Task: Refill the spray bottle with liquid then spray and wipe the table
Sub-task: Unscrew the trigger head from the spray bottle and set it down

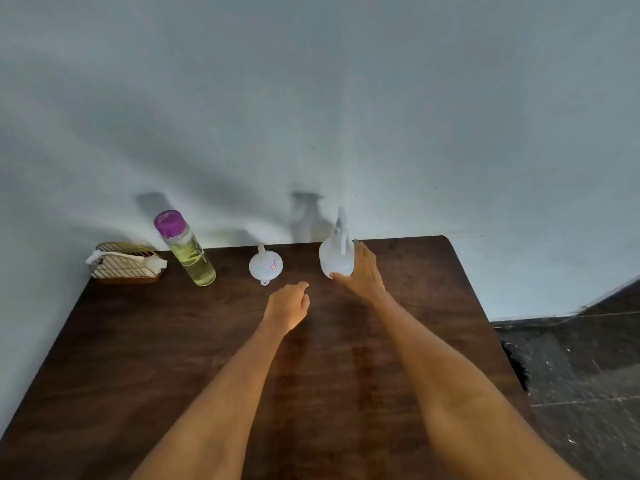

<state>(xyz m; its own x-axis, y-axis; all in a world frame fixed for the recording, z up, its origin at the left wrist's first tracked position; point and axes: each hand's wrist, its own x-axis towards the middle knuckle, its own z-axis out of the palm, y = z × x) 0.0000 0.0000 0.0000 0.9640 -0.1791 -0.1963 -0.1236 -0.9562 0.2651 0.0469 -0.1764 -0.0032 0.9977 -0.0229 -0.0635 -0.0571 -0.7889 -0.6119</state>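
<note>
A white spray bottle (335, 254) stands upright near the back edge of the dark wooden table (173, 341). My right hand (363, 271) wraps its right side, thumb at the base. My left hand (289, 304) hovers over the table in front of the white funnel (265, 265), fingers loosely curled, holding nothing. The funnel lies on the table left of the spray bottle. Further left stands a clear bottle (188, 249) with a purple cap and yellow-green liquid.
A gold wire basket (124, 268) with a white cloth (154, 263) in it sits at the table's back left corner. A grey wall rises right behind the table. Dark floor shows past the table's right edge.
</note>
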